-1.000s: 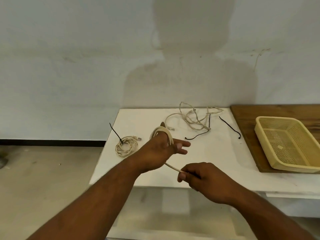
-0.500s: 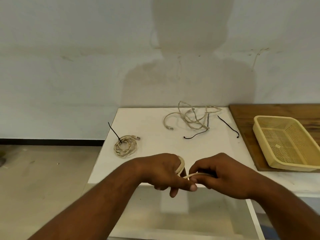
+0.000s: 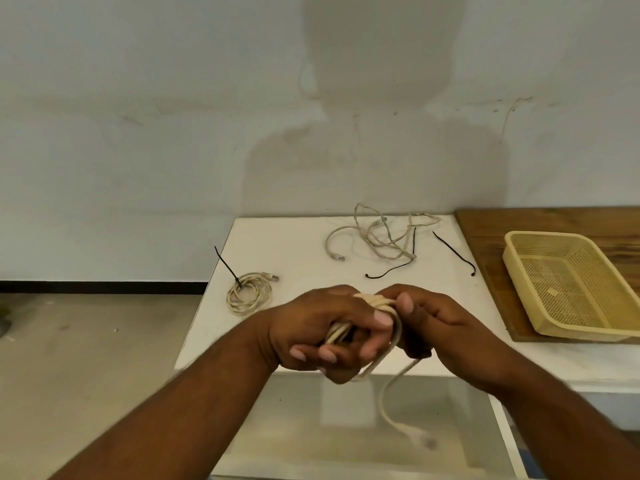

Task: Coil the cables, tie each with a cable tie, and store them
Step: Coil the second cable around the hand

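Observation:
My left hand point(image 3: 322, 332) grips a coil of beige cable point(image 3: 379, 303) over the front edge of the white table point(image 3: 298, 244). My right hand point(image 3: 426, 320) pinches the same coil at its top, touching the left hand. The cable's free end point(image 3: 391, 407) hangs below the hands with its plug blurred. A coiled beige cable point(image 3: 247, 294) with a black tie point(image 3: 227, 265) through it lies at the table's left. A loose tangled beige cable point(image 3: 377, 237) lies at the back. Two black cable ties point(image 3: 393, 270) point(image 3: 453, 252) lie beside it.
A yellow plastic basket point(image 3: 512, 244) sits on a wooden board point(image 3: 485, 223) at the right. A wall stands right behind the table. Bare floor lies to the left and beneath the front edge.
Both hands came together near the front edge. The right hand rose to the top of the coil, and the cable's tail now hangs free below.

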